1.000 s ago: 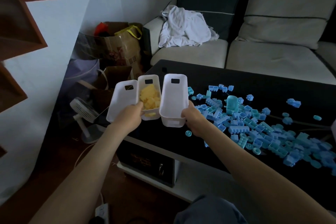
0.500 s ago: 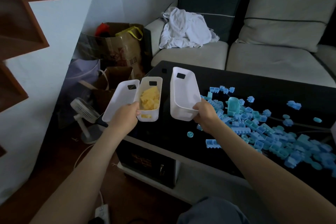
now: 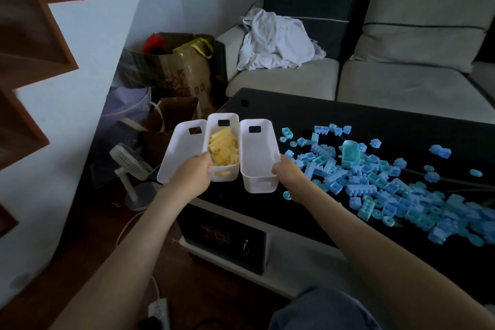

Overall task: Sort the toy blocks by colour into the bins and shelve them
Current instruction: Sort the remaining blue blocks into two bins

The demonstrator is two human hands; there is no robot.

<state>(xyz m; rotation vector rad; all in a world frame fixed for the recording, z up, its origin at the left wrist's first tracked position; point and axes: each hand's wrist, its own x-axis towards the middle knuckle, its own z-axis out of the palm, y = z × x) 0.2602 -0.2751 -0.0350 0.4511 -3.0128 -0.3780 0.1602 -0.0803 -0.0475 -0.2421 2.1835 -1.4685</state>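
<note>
Coffee table (image 3: 375, 120) edge: left hand (image 3: 191, 174) pinches an empty bin (image 3: 182, 153) and a bin of yellow blocks (image 3: 224, 126) together; right hand (image 3: 288, 175) grips a third bin (image 3: 258, 153). A slipping pinch would likely spill the yellow load.

I read the three oblong white bins as smooth, matt plastic: the nine o'clock bin (image 3: 182, 153), the middle bin (image 3: 214, 128) and the three o'clock bin (image 3: 258, 158). The yellow toy blocks (image 3: 223, 151) in the middle one look like moulded plastic with a slight sheen, as do the light blue toy blocks (image 3: 375, 182) at three o'clock. Under them the black coffee table top (image 3: 361, 120) is glossy and smooth. At twelve o'clock the grey sofa (image 3: 401, 83) is matt woven cloth, with a crumpled white cloth (image 3: 276, 40) on it. At ten o'clock I see creased brown paper bags (image 3: 174, 72); at nine, matt brown wooden shelves (image 3: 32, 43).
</note>
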